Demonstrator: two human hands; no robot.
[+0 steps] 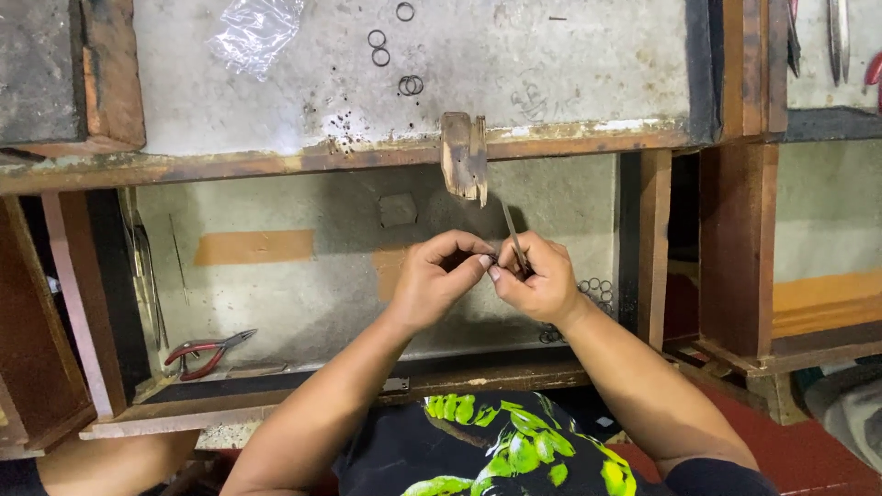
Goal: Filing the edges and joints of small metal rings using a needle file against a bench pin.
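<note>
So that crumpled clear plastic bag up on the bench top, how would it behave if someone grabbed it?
The clear plastic bag looks thin and crumpled, so it would probably be floppy and collapse in the fingers. It seems empty, so likely very light and easily shifted by a nudge. Its glossy film may feel slippery.

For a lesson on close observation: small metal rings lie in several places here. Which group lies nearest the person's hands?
The cluster of rings in the open drawer, just beside the right hand. The other rings lie scattered up on the bench top, well away from both hands.

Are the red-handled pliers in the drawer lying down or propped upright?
Lying down: the red-handled pliers rest flat on the drawer floor, handles slightly spread, untouched by either hand.
</note>
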